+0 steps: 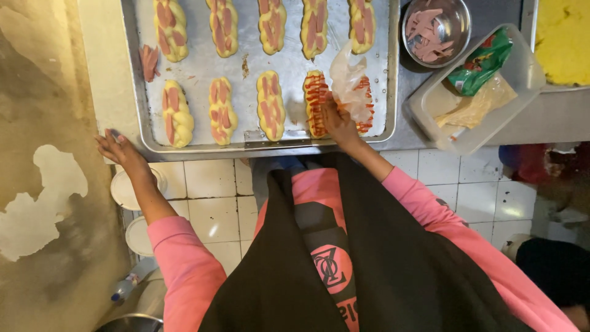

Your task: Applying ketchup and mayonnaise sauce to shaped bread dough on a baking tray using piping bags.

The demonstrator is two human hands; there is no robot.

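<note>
A metal baking tray [258, 138] holds two rows of braided dough pieces topped with pink sausage strips. My right hand [337, 120] grips a clear plastic piping bag [349, 83] over the near row. Beside that hand lies a dough piece [314, 103] striped with red sauce. Another sauced piece [365, 104] is partly hidden under the bag. My left hand [120, 150] rests flat on the counter edge at the tray's near left corner, fingers apart, holding nothing. A few loose sausage strips [149, 61] lie on the tray's left side.
A steel bowl [436, 27] of sausage strips sits right of the tray. A clear plastic tub [522, 74] holds a green packet and a folded bag. Yellow dough [565, 37] lies at the far right. Below the counter are white floor tiles, lids and a bottle [126, 289].
</note>
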